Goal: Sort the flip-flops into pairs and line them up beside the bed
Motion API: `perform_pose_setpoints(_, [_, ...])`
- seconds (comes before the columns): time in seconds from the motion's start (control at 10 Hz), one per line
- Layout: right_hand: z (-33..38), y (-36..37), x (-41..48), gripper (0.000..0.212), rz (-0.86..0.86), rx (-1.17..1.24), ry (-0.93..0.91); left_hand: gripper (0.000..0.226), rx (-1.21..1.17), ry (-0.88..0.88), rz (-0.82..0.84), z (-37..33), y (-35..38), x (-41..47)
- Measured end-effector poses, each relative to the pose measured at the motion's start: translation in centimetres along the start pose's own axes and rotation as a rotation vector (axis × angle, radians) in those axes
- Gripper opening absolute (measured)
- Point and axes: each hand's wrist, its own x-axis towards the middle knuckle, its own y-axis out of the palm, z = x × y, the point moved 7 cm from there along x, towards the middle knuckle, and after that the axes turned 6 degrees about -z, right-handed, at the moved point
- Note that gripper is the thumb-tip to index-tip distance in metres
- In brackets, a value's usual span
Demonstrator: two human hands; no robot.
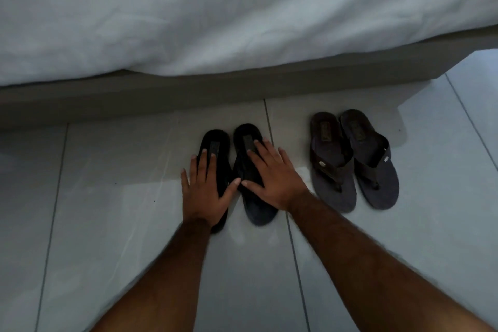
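Flip-flops: black pair (237, 170) on floor beside bed (188, 94), under left hand (204, 191) and right hand (272, 180), both flat, fingers spread. Brown pair (353, 159) at 3 o'clock, aligned. Step: squaring black pair; next, probably nudge heels level.

both arms out fwd, left hand (204, 191) & right hand (272, 180) flat, palms down, fingers spread, thumbs touching.

The floor (113, 224) is laid in large pale tiles, smooth and glossy enough to carry a soft sheen, with thin dark grout lines between them. The white bedcover (215, 13) is soft, creased cloth, matt, above a plain matt bed base (134, 100). The black flip-flops (215, 148) look dull and rubbery, and the brown flip-flops (353, 159) have matt, faintly rough footbeds with woven-looking straps.
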Motion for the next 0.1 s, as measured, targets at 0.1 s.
perform_pose_setpoints(0.1, [-0.62, -4.87, -1.03, 0.083, -0.102, -0.044, 0.009, 0.094, -0.074, 0.089, -0.037, -3.46, -3.43, 0.52])
